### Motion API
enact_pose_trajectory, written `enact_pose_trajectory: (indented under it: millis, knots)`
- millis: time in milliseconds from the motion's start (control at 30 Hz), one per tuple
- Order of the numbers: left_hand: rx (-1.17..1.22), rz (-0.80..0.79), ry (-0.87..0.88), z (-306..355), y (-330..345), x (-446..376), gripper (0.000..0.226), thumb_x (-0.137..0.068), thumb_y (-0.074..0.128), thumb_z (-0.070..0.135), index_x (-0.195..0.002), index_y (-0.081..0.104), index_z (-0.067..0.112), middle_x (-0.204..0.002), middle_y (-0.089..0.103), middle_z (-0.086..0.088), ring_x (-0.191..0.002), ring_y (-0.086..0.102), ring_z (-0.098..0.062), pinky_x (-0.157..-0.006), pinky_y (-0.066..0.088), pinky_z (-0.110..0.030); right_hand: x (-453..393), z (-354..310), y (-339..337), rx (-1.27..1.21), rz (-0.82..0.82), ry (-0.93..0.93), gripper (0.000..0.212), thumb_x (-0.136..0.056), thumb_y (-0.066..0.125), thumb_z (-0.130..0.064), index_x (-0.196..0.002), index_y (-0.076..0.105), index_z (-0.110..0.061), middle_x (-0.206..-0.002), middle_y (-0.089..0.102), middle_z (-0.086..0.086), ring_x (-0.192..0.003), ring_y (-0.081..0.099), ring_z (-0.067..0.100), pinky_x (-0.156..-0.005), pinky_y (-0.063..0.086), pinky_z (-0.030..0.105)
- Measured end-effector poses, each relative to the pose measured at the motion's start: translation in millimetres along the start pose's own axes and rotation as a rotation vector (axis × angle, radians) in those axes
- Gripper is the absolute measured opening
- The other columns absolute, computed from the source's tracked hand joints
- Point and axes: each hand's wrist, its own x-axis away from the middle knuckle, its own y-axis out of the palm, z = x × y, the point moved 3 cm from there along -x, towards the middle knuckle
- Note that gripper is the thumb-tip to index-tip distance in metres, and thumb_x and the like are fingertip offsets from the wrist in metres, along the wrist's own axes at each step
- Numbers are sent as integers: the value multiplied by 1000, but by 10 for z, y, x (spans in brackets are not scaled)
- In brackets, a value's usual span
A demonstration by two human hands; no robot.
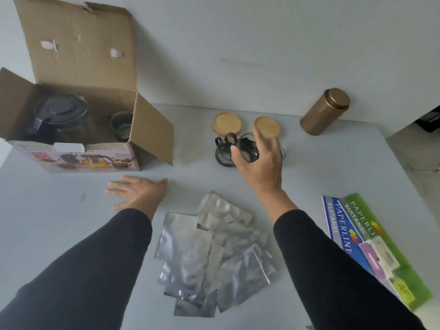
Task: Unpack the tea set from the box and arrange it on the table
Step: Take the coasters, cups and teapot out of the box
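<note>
An open cardboard box (78,158) stands at the table's far left. Inside it sit a glass teapot with a dark lid (59,113) and a glass cup (121,125). Two glass cups with black handles stand mid-table: one (222,151) in plain sight, the other (250,148) partly hidden behind my right hand (259,163), which hovers over it with fingers spread and relaxed. Two round wooden coasters (227,122) (267,127) lie just beyond the cups. My left hand (137,191) rests flat on the table in front of the box.
A bronze tin canister (325,110) lies on its side at the far right. Several silver foil pouches (212,253) are piled near the front centre. Colourful receipt booklets (371,246) lie at the right edge of the grey table (59,210). A white wall stands behind.
</note>
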Motion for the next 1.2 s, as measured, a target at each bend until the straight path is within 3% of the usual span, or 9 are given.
enact_pose_trajectory:
  millis: [133,300,933,1200]
  knots:
    - [-4,41,16,103,212,138,110,-82,56,63,-151,-7,4,-157,-13,-22,-145,-13,-38,-115,5,-58,244,524,-150,11,25,40,77,-62,67,-57,-120,64,-8,-100,58,12,-84,62,19,-74,45,19]
    - [-28,77,19,146,293,131,111,-82,53,66,-151,-7,3,-157,-12,-23,-145,-12,-38,-115,4,-57,483,1059,-146,2,-36,203,86,-52,89,-42,-122,58,-3,-102,54,14,-86,61,28,-72,50,29]
    - [-13,129,13,91,352,56,112,-79,52,71,-152,-7,9,-158,-13,-19,-146,-13,-34,-115,3,-57,458,1525,14,-145,-81,324,94,-60,88,-37,-135,44,-2,-124,45,16,-114,49,27,-92,34,17]
    - [3,99,64,-11,335,120,112,-79,47,74,-152,-8,11,-159,-13,-14,-147,-13,-30,-116,3,-57,386,1299,-103,-18,-31,182,93,-64,75,-56,-134,43,-3,-127,44,16,-121,45,30,-95,48,42]
